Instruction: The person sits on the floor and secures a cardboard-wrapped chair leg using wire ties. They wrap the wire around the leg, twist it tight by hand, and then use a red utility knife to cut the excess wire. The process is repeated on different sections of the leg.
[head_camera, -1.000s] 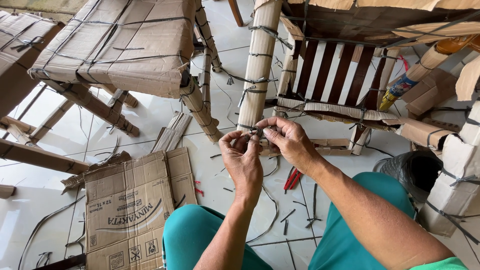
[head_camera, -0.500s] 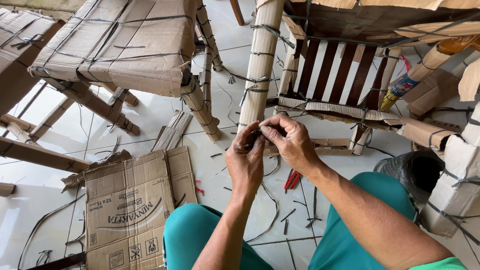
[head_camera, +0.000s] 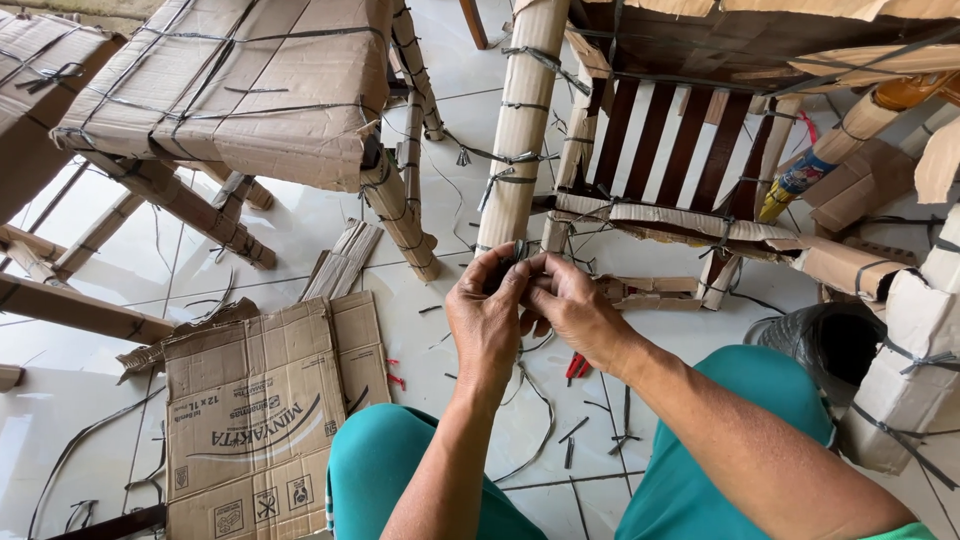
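Near the cardboard-wrapped chair leg (head_camera: 520, 130), left hand (head_camera: 487, 318) and right hand (head_camera: 572, 312) are meeting fingertip to fingertip, both pinching closed on a dark strap (head_camera: 520, 250), forearms angling up from teal-clad knees (head_camera: 400, 470).

Both hands (head_camera: 535, 310) meet before the wrapped leg (head_camera: 522, 120) (flattened carton (head_camera: 255, 420) on floor, left).

Both forearms rose from the near edge and met near the middle of the scene. The left hand (head_camera: 487, 318) stood with its back toward the camera, wrist straight, its fingers (head_camera: 500, 268) curled and pinched together at the tips. The right hand (head_camera: 572, 312) came in from the right on a bare forearm slanting up from the near right corner, its fingertips pressed against those of the left. Both knees, in teal trousers, spread apart below the arms.
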